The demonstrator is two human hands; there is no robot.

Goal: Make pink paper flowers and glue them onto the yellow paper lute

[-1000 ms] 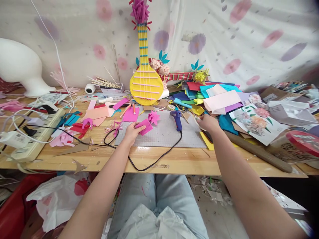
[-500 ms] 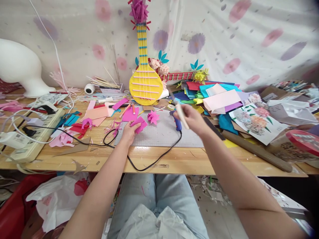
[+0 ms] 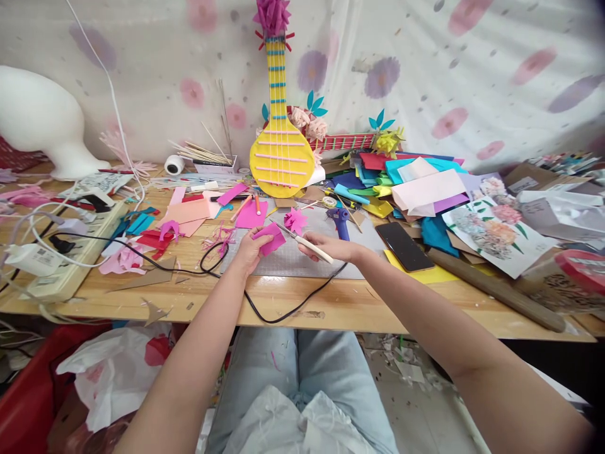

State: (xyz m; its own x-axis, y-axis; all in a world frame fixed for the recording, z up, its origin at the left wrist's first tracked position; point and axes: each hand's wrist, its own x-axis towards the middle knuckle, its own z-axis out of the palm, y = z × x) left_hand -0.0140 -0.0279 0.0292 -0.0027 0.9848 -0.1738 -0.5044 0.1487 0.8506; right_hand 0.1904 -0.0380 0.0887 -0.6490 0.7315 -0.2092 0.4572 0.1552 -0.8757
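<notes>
Between the fingers of my left hand is a small magenta paper piece, held over the grey cutting mat. My right hand grips white-handled scissors, and their blades point left toward the paper's upper edge. Whether the blades touch the paper I cannot make out. Just behind the blades lies a magenta paper flower. A blue glue gun rests on the mat beyond my right hand, with its black cord looping along the table's front.
A yellow paper lute stands upright at the back. Coloured paper sheets pile up at right, near a black phone and a brown stick. At left are a power strip, paper scraps and a white foam head.
My right hand has brought the scissors left and down, close to the magenta paper. The phone and glue gun show more fully. My left hand keeps its hold, and the view has shifted slightly.
</notes>
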